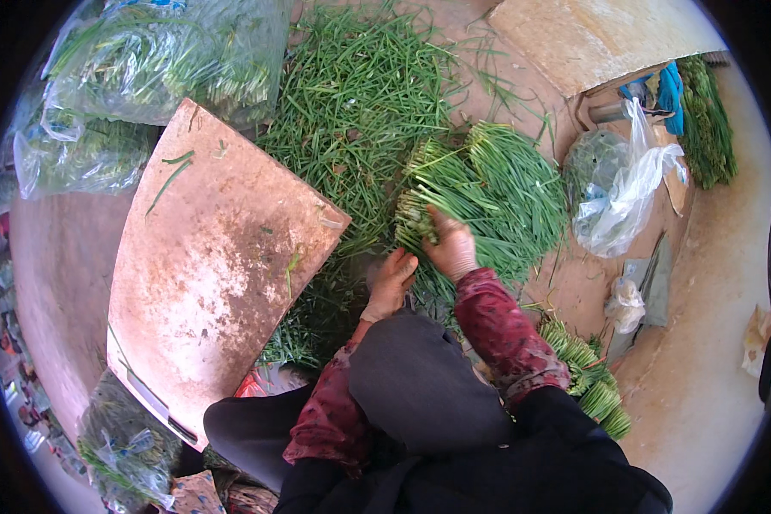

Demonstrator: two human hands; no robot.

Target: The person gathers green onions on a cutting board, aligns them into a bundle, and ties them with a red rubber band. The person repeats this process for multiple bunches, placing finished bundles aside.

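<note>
A thick heap of garlic chives lies before me, pale cut ends to the left and green leaves spreading right. My right hand is on the heap's near left side, with thumb and fingers around some stalk ends. Close to its left, my left hand is raised near the lower edge of those ends. Its fingers are bunched together, and I cannot see anything held in them. Loose leaf trimmings cover the ground beyond and left of the heap.
A dirty flat board stands at left. Clear bags of greens lie behind it. On the right are a plastic bag, tied bundles beside my right arm and more greens. A cardboard sheet is at the top right.
</note>
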